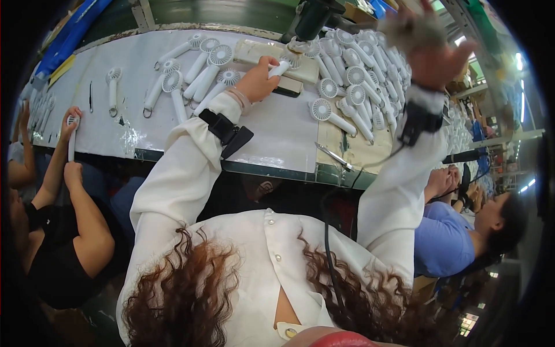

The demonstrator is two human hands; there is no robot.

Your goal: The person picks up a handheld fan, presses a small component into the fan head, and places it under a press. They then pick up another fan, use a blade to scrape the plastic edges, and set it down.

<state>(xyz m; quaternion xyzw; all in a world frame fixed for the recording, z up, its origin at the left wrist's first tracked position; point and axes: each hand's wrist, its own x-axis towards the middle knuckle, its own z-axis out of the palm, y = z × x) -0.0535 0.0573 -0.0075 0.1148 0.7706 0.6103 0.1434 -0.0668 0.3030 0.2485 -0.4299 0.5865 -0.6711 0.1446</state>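
My left hand (254,84) is closed on the white handle of a small handheld fan (279,70), its head end lying under a dark bench press (315,20). Beneath the fan is a cream block-like base (260,53). My right hand (430,58) is raised at the upper right, near the end of the press's arm. Motion smears its fingers; the thumb stands out to the side, and whether it grips anything cannot be made out. To the left of my left hand lie several white handheld fans (220,56). A dense heap of similar fans (355,75) fills the table's right side.
A pen-like metal tool (333,156) lies at the front edge of the white table (266,136). A single fan (113,87) and a thin dark tool (91,96) are at the left. Co-workers sit on both sides; one holds a fan (71,139). A black cable (326,231) hangs before me.
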